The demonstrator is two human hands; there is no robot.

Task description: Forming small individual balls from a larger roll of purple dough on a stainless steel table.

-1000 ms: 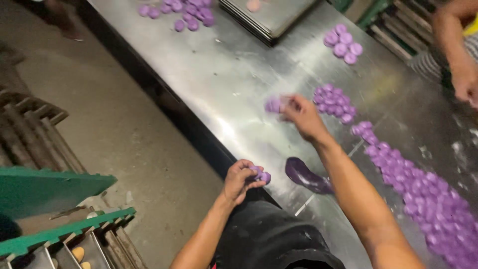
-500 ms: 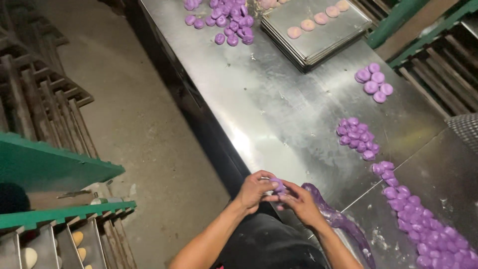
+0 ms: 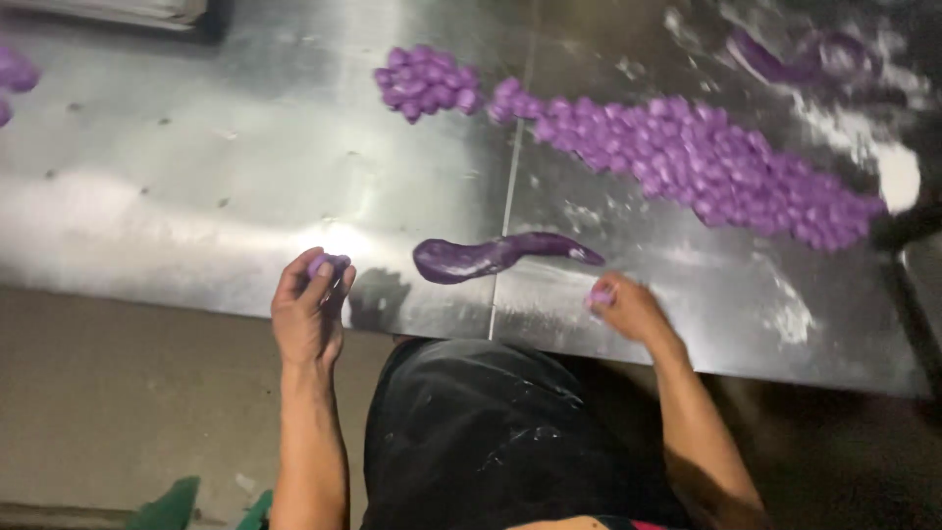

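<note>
Purple dough ball sits pinched in the left hand's fingertips, lower left of centre; the right hand closes on another small piece, beside the dough roll on the steel desk.

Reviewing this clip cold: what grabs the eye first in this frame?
A long band of small purple dough balls runs across the far right of the steel table. Nearer the person, a purple dough rope lies between the hands. The left hand holds a purple piece in its fingertips; the right hand pinches another.
</note>
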